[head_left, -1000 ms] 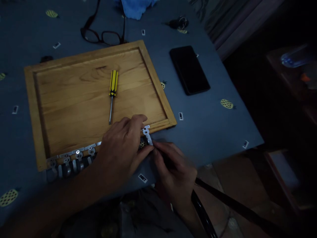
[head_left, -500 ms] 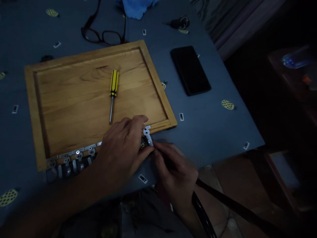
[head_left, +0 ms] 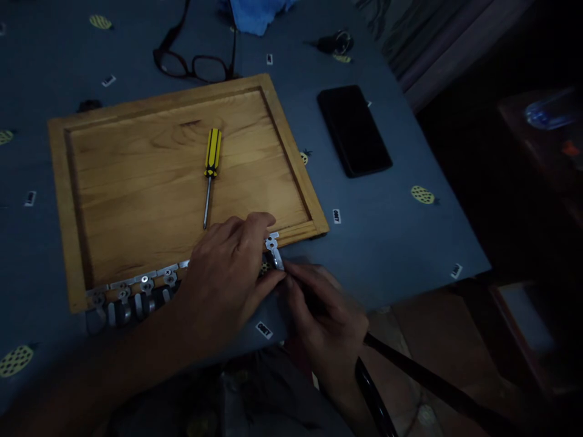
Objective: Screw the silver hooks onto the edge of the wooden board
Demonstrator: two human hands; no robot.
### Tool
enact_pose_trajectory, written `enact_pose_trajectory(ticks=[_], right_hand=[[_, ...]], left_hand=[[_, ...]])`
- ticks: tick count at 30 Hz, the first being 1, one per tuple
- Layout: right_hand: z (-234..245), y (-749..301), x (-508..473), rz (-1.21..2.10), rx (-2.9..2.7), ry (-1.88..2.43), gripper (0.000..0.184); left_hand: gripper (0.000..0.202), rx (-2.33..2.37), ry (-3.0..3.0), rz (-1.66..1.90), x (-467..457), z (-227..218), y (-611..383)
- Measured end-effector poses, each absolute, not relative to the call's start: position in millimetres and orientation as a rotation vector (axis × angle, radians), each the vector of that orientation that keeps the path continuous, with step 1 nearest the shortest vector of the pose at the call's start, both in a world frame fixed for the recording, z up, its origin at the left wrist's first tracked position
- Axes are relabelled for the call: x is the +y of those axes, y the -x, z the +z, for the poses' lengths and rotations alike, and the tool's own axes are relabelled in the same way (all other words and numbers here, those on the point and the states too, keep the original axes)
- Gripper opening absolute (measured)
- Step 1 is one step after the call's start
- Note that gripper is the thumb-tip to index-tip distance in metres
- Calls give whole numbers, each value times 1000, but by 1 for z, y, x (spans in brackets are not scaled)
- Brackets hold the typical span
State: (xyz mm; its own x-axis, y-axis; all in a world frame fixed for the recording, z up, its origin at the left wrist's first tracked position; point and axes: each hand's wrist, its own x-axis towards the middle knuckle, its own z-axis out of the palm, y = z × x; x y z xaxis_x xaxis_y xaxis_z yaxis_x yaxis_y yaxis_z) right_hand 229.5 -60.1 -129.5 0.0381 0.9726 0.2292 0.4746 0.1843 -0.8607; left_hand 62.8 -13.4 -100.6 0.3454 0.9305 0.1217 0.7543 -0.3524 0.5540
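A wooden framed board (head_left: 296, 164) lies on the table, with several metal hooks (head_left: 124, 295) along its near edge. Their upper plates carry screws on the left part of the row. Between the fingertips of my right hand (head_left: 325, 315), closed in a pinch, is the lower end of a metal hook (head_left: 274, 252) at the row's right side. My left hand (head_left: 230, 267) lies across the near edge, fingers curled by that hook's plate and thumb reaching its lower end. It hides the middle of the row. A yellow-and-black screwdriver (head_left: 212, 158) rests on the board.
Beyond the board are eyeglasses (head_left: 200, 65) and a blue cloth (head_left: 259, 15). A black phone (head_left: 355, 130) lies to the right, with a key ring holding a dark key (head_left: 334, 42) behind it. The table (head_left: 387, 243) ends at the right above a tiled floor (head_left: 428, 321).
The whole scene has shifted slightly to the right in view. Both hands stay at the same hook, with no clear change of grip.
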Motion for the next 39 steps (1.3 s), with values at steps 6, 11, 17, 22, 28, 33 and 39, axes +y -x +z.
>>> enact_pose_trajectory(ticks=[6, 11, 17, 22, 28, 33, 39], right_hand=[[-130, -229, -60, 726, -1560, 1399, 25], [-131, -230, -60, 720, -1572, 1402, 24], [-129, -230, -61, 741, -1565, 1421, 25], [-129, -230, -60, 733, -1562, 1409, 23], [-129, -229, -61, 741, -1548, 1427, 26], [-130, -228, -61, 709, -1540, 1408, 24], [-130, -229, -61, 730, -1566, 1422, 23]], left_hand=[[53, 1490, -2190, 598, -14, -101, -63], [55, 1485, -2180, 609, -15, -101, -64], [56, 1504, -2163, 608, -14, -101, -65], [56, 1495, -2152, 617, -14, -101, -64], [56, 1504, -2154, 630, -15, -102, -65], [56, 1488, -2171, 624, -15, -103, -65], [56, 1497, -2181, 603, -15, -101, -64]])
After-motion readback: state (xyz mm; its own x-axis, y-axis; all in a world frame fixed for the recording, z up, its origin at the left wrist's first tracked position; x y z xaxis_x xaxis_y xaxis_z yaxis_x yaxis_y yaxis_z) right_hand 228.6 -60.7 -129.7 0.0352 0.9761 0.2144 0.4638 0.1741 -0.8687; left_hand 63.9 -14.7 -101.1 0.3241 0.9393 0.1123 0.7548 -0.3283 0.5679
